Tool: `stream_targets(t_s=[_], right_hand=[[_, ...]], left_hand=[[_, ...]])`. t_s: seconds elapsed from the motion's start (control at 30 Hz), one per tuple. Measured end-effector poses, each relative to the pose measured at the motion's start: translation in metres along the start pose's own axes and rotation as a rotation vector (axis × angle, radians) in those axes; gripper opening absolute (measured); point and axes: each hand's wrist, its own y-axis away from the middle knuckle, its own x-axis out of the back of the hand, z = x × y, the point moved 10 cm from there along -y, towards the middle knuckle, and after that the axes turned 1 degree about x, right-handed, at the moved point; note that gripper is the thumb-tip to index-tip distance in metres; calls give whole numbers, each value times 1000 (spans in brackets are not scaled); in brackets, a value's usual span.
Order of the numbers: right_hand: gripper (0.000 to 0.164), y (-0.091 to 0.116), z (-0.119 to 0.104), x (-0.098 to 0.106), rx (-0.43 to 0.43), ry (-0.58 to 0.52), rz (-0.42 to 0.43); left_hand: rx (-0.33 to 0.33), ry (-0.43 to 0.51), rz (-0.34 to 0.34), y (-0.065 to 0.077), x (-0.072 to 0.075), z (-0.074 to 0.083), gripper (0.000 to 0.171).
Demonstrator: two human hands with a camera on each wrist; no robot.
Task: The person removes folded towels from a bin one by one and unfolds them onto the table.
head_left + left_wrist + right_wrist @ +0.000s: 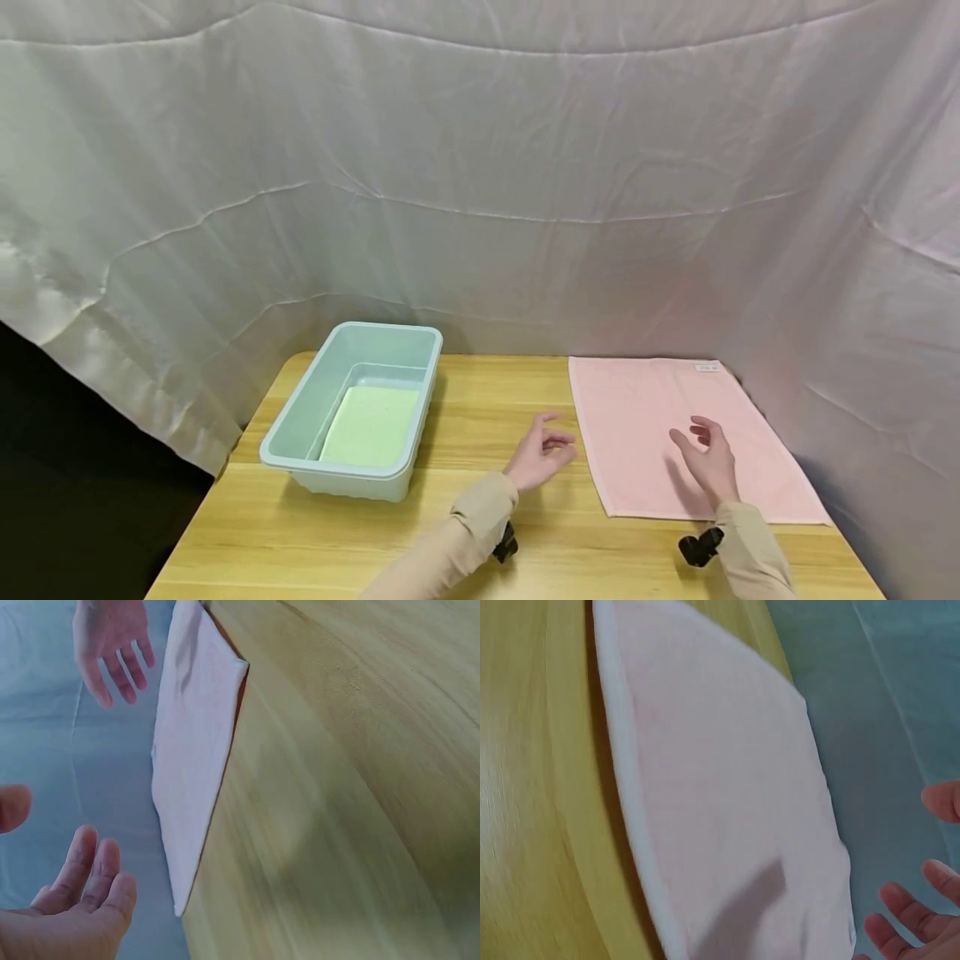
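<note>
A pink towel (637, 442) lies spread flat on the right part of the table, a small white label at its far edge. Above it hovers my right hand (708, 462), fingers loosely bent and holding nothing; its shadow falls on the cloth. My left hand (542, 454) hangs over the wood just left of the towel, relaxed, with nothing in it. The left wrist view shows both the left hand (82, 904) and the right hand (114, 645) in the air beside the towel (196, 742). In the right wrist view, fingertips (907, 911) appear past the towel (720, 765).
A light blue plastic basin (300, 421) stands on the left of the wooden table (480, 400), with a flat pale green thing (371, 425) on its bottom. Grey curtains (510, 167) hang behind the table and on both sides. Each wrist wears a small black camera (700, 547).
</note>
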Motion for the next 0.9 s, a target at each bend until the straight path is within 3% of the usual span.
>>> stream_targets(t_s=[0.57, 0.9], right_hand=[[64, 20, -57, -20, 94, -5, -70], [62, 32, -82, -35, 126, 1, -127]], left_hand=[[-12, -71, 7, 44, 52, 37, 53], [3, -105, 67, 66, 114, 56, 50]])
